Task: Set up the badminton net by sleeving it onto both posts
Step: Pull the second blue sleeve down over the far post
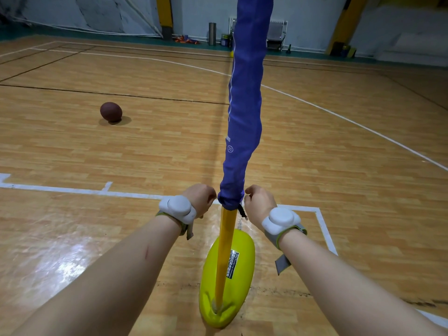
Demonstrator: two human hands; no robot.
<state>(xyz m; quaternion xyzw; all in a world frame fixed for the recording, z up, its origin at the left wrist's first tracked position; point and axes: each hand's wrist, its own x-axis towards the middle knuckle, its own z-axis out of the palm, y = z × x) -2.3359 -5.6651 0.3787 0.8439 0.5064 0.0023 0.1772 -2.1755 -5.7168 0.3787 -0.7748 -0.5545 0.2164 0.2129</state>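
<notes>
A yellow post (228, 238) rises from a yellow-green oval base (238, 253) on the wooden floor right in front of me. The net's blue fabric sleeve (244, 112) covers the post from the top of the view down to a bunched hem just above the bare yellow part. My left hand (200, 198) grips the hem's left side with curled fingers. My right hand (258, 198) pinches the hem's right side, next to a short black cord (242, 212) that hangs from it. Both wrists wear white trackers. The net's mesh is out of view.
A brown ball (111, 112) lies on the court to the left. White and black court lines cross the floor. By the far wall stand a grey cylinder (212, 33), a white metal rack (276, 35), orange cones (185, 40) and padded yellow columns (165, 13).
</notes>
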